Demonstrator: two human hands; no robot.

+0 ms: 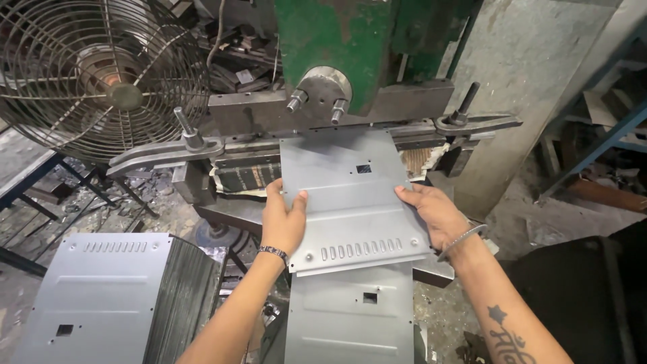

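Sheet-metal panel point(350, 202), grey and flat, with a small square cutout and a row of slots along its near edge, lies across the bed of a green press point(344, 47), its far edge pushed under the two round pins at the front of the machine. From the head camera, the left hand point(283, 219) clasps the panel's left edge, thumb on top and fingers curled beneath, while the right hand point(435, 216) lies along the right edge with fingers stretched flat on the surface and a bangle at the wrist. Holding both sides this way keeps the sheet level and square to the machine, and keeps both hands out at the near edge, away from the pins.

A second panel point(350, 317) of the same kind sits just below the first, partly covered by it, and looks to be the top of a pile. To the left, a stack of panels point(101, 296) stands within reach of the left arm. A wire-caged fan point(101, 74) stands at upper left, beside the press. Two long clamp arms point(168, 155) are bolted down on either side of the bed.
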